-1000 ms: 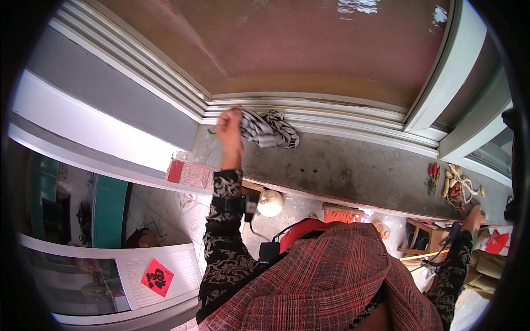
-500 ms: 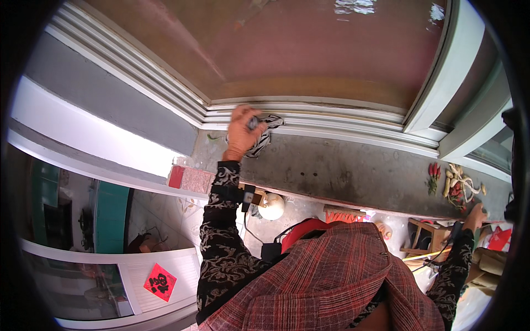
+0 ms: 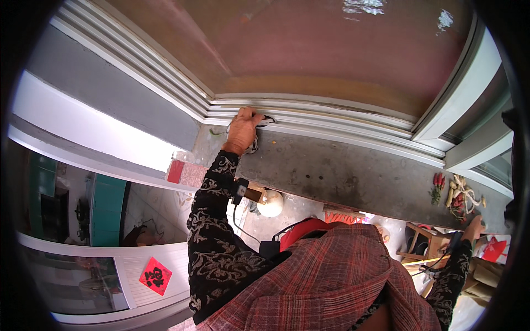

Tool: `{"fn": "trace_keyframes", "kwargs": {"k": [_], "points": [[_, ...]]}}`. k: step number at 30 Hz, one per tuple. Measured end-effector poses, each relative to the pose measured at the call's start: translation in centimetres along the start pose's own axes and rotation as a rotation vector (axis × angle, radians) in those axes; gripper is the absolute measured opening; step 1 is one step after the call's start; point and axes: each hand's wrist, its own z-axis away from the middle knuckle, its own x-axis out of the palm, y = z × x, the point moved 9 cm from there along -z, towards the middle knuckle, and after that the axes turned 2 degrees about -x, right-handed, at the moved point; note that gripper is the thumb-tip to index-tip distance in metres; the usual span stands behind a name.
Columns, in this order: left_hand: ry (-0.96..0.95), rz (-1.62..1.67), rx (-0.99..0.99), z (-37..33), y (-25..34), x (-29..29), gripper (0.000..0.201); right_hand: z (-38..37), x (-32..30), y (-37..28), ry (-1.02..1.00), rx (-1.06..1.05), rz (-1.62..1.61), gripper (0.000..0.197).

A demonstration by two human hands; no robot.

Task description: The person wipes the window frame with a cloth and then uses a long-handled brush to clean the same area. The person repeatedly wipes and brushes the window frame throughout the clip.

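Note:
My left hand (image 3: 243, 131) is closed on a dark-and-white patterned cloth (image 3: 268, 119), pressing it against the white window track (image 3: 331, 124) near the track's left corner. Most of the cloth is hidden under the hand; folds show beside the thumb and below the palm. Far to the right, my right hand (image 3: 475, 226) rests at the front edge of the grey concrete sill (image 3: 353, 168), its fingers laid out and nothing visible in them. Close to that hand, red peppers (image 3: 439, 180) and a bundle of dried pods with pale string (image 3: 459, 193) lie on the sill.
Below the sill are a round cream-coloured object (image 3: 270, 204), a wooden stool (image 3: 422, 243) and folded brown cardboard (image 3: 483, 281). A red paper diamond (image 3: 155, 276) hangs on a white panel at lower left. Window glass (image 3: 342, 60) rises beyond the track.
My left hand has turned palm-down over the cloth and covers more of it, pulling it in at the track corner. My right hand stays at the sill edge. The whole view has shifted slightly.

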Motion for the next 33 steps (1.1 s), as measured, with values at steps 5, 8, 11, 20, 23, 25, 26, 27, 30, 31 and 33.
{"fn": "trace_keyframes", "kwargs": {"k": [5,8,11,20,23,25,26,27,30,31,33], "points": [[0.085,-0.114,-0.112,1.6,-5.7,-0.1,0.027,0.1,-0.2,0.3,-0.012,0.019,-0.049,0.079],[0.023,-0.235,-0.286,2.1,-9.3,0.3,0.028,-0.5,-0.1,0.4,-0.002,-0.031,-0.068,0.078],[0.079,-0.267,-0.353,2.5,-10.1,0.2,0.027,-1.1,0.1,0.9,0.009,-0.023,-0.085,0.076],[0.363,-0.059,-0.985,5.7,-18.7,-3.8,0.028,-0.7,0.0,0.6,-0.037,-0.021,-0.019,0.079],[0.309,-0.267,-0.989,5.9,-19.7,-4.7,0.031,-0.2,-0.1,0.8,-0.055,0.027,-0.085,0.08],[0.296,-0.294,-1.049,6.7,-19.9,-4.4,0.032,0.1,-0.2,0.6,-0.055,0.006,-0.133,0.081],[0.288,-0.319,-1.078,7.1,-19.9,-4.4,0.032,0.2,-0.3,0.8,-0.057,0.029,-0.191,0.082],[0.275,-0.342,-1.062,7.0,-19.6,-4.2,0.034,0.2,-0.2,0.6,-0.063,0.01,-0.19,0.082],[0.292,-0.349,-1.05,7.1,-19.2,-4.1,0.034,0.0,-0.1,0.8,-0.066,0.025,-0.182,0.082],[0.31,-0.319,-1.055,7.3,-19.2,-4.1,0.033,-0.2,-0.2,0.7,-0.051,0.02,-0.139,0.082],[0.429,-0.263,-1.106,8.1,-19.4,-4.6,0.032,-0.4,-0.4,0.7,-0.032,0.018,-0.074,0.083]]}}
